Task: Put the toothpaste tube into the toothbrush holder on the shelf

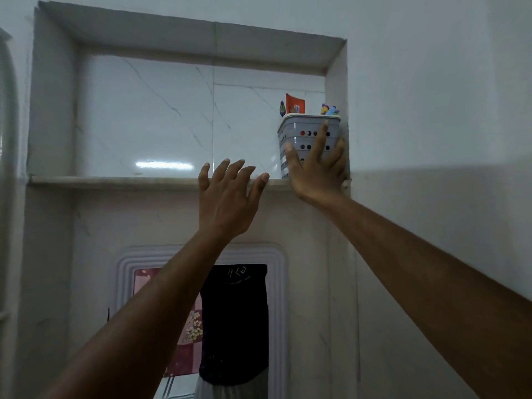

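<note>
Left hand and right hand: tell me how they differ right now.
The right hand lies flat against the front of the grey toothbrush holder; the left hand touches nothing that I can see, in front of the shelf edge. The right hand reaches higher, its fingers on the holder's holes; the left hand's fingers are at shelf level. Both are open, fingers spread, holding nothing.

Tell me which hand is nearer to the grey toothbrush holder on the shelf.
Right. The right hand lies spread against the front of the toothbrush holder, touching it. The left hand is off to the holder's left, open at the shelf edge, not touching it.
</note>
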A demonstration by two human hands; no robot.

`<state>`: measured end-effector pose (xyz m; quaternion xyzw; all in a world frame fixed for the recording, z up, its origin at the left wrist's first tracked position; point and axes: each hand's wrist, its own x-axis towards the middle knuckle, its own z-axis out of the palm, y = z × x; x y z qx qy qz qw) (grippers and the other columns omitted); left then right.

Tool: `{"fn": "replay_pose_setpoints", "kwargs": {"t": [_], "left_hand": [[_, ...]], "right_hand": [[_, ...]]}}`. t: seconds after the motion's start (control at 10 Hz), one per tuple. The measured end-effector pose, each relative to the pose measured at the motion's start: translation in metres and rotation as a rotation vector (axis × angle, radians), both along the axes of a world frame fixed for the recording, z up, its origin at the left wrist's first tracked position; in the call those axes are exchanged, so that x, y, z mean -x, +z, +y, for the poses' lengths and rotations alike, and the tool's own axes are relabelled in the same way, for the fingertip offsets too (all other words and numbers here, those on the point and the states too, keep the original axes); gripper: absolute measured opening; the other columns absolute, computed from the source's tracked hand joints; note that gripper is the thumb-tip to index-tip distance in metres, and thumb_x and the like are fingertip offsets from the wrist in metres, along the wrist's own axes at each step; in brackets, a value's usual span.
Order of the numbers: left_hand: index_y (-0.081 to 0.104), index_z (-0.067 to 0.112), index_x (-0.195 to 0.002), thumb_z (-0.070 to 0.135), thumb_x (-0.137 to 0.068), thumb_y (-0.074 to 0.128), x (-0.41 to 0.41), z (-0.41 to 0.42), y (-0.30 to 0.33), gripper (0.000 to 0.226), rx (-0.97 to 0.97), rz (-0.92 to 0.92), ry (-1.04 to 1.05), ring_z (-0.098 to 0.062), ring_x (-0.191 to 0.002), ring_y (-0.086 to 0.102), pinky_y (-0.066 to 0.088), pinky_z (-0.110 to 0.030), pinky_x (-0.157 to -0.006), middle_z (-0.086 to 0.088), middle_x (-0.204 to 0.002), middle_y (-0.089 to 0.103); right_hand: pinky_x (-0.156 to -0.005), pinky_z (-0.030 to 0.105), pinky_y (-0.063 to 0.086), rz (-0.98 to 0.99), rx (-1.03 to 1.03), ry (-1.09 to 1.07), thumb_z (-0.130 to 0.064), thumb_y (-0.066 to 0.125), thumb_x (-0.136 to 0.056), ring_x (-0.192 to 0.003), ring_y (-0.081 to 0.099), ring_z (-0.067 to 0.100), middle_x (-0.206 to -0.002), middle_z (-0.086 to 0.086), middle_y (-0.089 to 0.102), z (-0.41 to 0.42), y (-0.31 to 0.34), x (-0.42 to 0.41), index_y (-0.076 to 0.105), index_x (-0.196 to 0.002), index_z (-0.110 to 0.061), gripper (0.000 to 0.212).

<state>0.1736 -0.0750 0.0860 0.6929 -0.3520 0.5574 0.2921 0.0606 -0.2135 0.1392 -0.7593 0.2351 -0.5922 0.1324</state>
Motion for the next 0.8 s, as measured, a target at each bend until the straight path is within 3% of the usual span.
{"fn": "replay_pose_setpoints", "kwargs": {"t": [0.1, 0.2, 0.3, 0.4, 0.5, 0.6, 0.8], "left_hand": [[0.061, 0.031, -0.147, 0.065, -0.109, 0.025, 0.002, 0.002, 0.001, 0.063, -0.028, 0.01, -0.01, -0.02, -0.157, 0.036, 0.01, -0.051, -0.13, 0.004, -0.161, 0.054], [0.057, 0.032, -0.151, 0.062, -0.11, 0.028, 0.004, 0.01, 0.002, 0.059, -0.065, 0.029, -0.06, -0.019, -0.158, 0.033, 0.007, -0.049, -0.131, 0.004, -0.164, 0.049], [0.056, 0.028, -0.153, 0.058, -0.11, 0.032, 0.004, 0.021, -0.004, 0.057, -0.077, 0.037, -0.128, -0.02, -0.157, 0.035, 0.007, -0.046, -0.132, 0.002, -0.164, 0.049], [0.06, 0.025, -0.148, 0.054, -0.109, 0.041, 0.008, 0.035, -0.017, 0.052, -0.002, 0.041, -0.244, -0.018, -0.154, 0.042, 0.016, -0.046, -0.132, 0.004, -0.155, 0.058], [0.06, 0.022, -0.147, 0.05, -0.109, 0.048, 0.017, 0.05, -0.03, 0.049, -0.015, 0.037, -0.306, -0.018, -0.151, 0.046, 0.029, -0.048, -0.127, 0.004, -0.153, 0.06], [0.059, 0.024, -0.148, 0.053, -0.108, 0.049, 0.034, 0.064, -0.037, 0.051, -0.029, 0.083, -0.301, -0.021, -0.144, 0.053, 0.038, -0.052, -0.12, 0.003, -0.153, 0.059], [0.053, 0.024, -0.153, 0.062, -0.106, 0.044, 0.085, 0.093, -0.058, 0.061, -0.082, 0.166, -0.211, -0.024, -0.145, 0.051, 0.035, -0.055, -0.121, 0.001, -0.157, 0.055]], "right_hand": [[-0.135, 0.064, 0.009, 0.037, 0.022, 0.027, -0.075, 0.036, -0.111, -0.173, -0.004, 0.042, -0.184, 0.019, -0.021, -0.003, -0.005, 0.006, -0.02, -0.176, -0.036, 0.094], [-0.134, 0.061, 0.026, -0.043, 0.083, 0.022, -0.07, 0.046, -0.11, -0.168, 0.015, 0.045, -0.184, 0.024, -0.004, -0.003, -0.012, 0.015, 0.002, -0.18, -0.029, 0.092], [-0.115, 0.055, 0.049, -0.228, 0.206, -0.014, -0.064, 0.055, -0.105, -0.149, 0.04, 0.042, -0.169, 0.023, 0.033, -0.001, -0.027, 0.028, 0.04, -0.169, -0.016, 0.081], [-0.107, 0.039, 0.051, -0.303, 0.28, 0.08, -0.054, 0.063, -0.107, -0.138, 0.052, 0.03, -0.152, 0.013, 0.054, 0.005, -0.042, 0.039, 0.059, -0.156, -0.014, 0.064], [-0.104, 0.034, 0.055, -0.323, 0.308, 0.183, -0.051, 0.065, -0.107, -0.129, 0.064, 0.022, -0.138, 0.007, 0.07, 0.015, -0.058, 0.054, 0.072, -0.142, -0.013, 0.052], [-0.102, 0.036, 0.06, -0.322, 0.275, 0.272, -0.05, 0.069, -0.106, -0.118, 0.07, 0.016, -0.128, 0.001, 0.077, 0.029, -0.076, 0.066, 0.078, -0.134, -0.016, 0.046], [-0.102, 0.038, 0.06, -0.234, 0.162, 0.378, -0.055, 0.068, -0.105, -0.117, 0.071, 0.011, -0.131, -0.003, 0.079, 0.057, -0.114, 0.109, 0.077, -0.138, -0.018, 0.05]]}}
